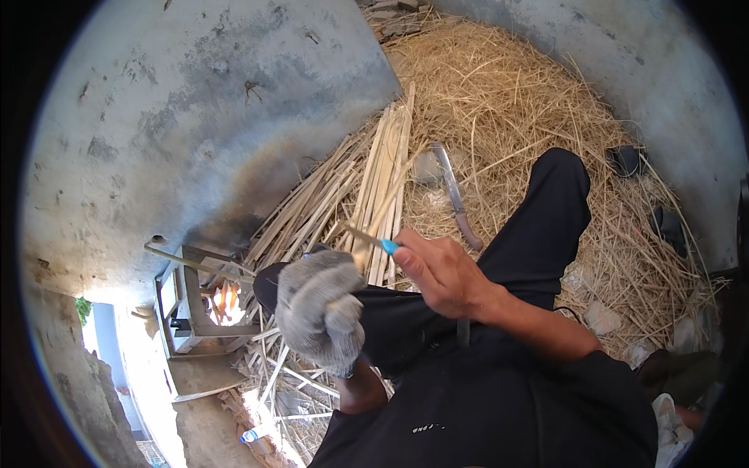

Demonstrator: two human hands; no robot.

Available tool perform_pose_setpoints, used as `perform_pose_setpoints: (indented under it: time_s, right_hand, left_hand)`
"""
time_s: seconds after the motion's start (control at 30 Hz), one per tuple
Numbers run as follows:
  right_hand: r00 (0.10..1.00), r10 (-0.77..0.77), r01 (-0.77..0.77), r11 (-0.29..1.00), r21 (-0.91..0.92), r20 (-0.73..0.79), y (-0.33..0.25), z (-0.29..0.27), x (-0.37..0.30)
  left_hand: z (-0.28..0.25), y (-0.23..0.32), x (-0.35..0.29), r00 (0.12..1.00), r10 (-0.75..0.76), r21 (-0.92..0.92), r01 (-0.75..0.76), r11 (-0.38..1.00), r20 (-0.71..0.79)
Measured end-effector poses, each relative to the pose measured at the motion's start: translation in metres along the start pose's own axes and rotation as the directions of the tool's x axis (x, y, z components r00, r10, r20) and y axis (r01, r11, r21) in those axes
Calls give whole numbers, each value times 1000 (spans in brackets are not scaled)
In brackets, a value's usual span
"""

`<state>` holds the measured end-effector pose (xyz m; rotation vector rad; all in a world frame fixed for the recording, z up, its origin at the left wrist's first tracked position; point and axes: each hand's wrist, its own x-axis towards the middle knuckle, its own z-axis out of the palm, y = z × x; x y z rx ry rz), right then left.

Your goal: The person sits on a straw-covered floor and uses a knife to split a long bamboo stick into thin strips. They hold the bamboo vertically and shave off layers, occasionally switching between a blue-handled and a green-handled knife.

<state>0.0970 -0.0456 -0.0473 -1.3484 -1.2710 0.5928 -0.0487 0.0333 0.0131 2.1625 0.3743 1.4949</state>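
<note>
My left hand (321, 309) wears a grey knit glove and is closed around a thin pale bamboo strip (388, 204) that sticks up and away from me. My bare right hand (438, 271) grips a small knife with a blue handle (388, 246); its blade (360, 235) lies against the strip just above the glove. Both hands hover over my lap in black trousers (538, 226). Behind them lies a bundle of split bamboo strips (367, 179).
Loose straw (507, 101) covers the ground ahead and to the right. A large chopping knife (454, 195) rests on the straw. A small fire (226, 300) burns in a low frame at left beside a concrete wall (195, 101). Dark shoes (628, 160) lie at right.
</note>
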Motion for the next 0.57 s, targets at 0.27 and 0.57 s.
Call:
perform_pose_setpoints:
  time_s: [0.27, 0.57]
  right_hand:
    - [958, 181, -68, 897, 437, -221, 65, -11, -37]
    - [991, -8, 43, 965, 257, -134, 96, -4, -59]
  left_hand:
    - [-5, -11, -11, 726, 415, -455, -158, 876, 548]
    - [-31, 18, -68, 814, 396, -420, -210, 883, 425]
